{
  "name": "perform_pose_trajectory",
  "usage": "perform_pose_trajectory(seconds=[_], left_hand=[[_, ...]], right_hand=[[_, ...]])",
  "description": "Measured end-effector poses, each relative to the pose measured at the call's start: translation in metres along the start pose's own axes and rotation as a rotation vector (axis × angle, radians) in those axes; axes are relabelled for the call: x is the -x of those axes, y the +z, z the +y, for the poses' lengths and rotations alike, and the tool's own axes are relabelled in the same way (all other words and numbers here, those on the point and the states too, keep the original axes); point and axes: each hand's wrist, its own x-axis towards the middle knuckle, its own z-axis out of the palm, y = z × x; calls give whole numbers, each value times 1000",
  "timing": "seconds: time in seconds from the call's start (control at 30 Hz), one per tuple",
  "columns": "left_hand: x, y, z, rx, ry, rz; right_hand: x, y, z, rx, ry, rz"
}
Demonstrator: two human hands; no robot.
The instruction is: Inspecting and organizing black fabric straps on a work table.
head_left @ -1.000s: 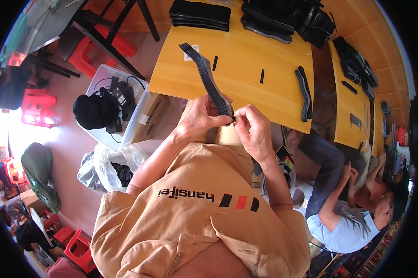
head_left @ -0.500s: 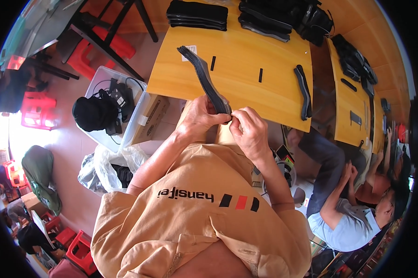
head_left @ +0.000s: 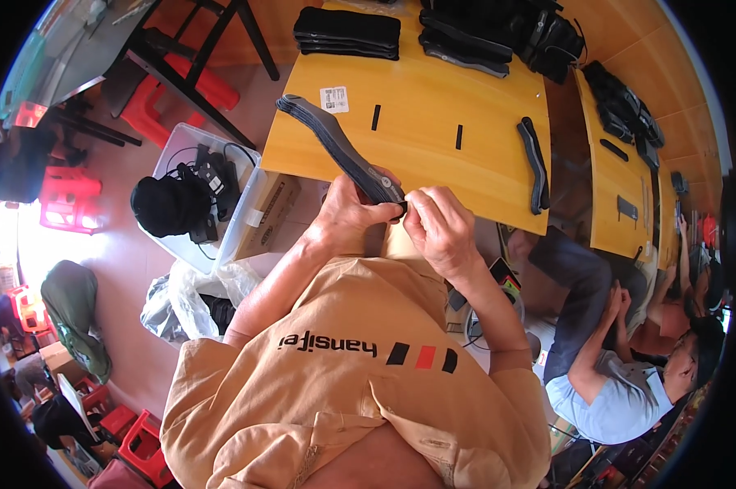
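A long, curved grey-and-black padded strap (head_left: 335,140) slants over the near edge of the yellow table, with a small round mark near its lower end. My left hand (head_left: 347,213) is closed around that lower end, thumb on top. Right beside it, my right hand (head_left: 443,230) pinches the strap's tip, where a bit of black shows between the two hands. What lies under my right fingertips is hidden. On the table (head_left: 433,90), a white printed label (head_left: 333,99) and two short black strips (head_left: 376,117) lie beyond the strap.
Another folded strap (head_left: 534,165) lies at the table's right edge. Stacks of black straps (head_left: 347,33) and black bags (head_left: 547,41) stand at the back. To the left is a clear plastic bin (head_left: 209,259) with black gear. Another person (head_left: 612,395) sits on the right.
The strap's far end has swung left and turned its grey face up, uncovering the white label and a round mark. Both hands stay in nearly the same place.
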Motion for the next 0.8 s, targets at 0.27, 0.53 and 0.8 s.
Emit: perform_pose_trajectory(seconds=[0.27,0.53,0.8], left_hand=[[-1,-2,-11,282,-109,-145],[-4,-6,-11,318,-160,-108],[-9,4,-14,409,-132,-141]], right_hand=[[-12,1,17,-11,83,-5],[-5,-19,13,-839,615,-254],[15,-6,24,-867,552,-239]])
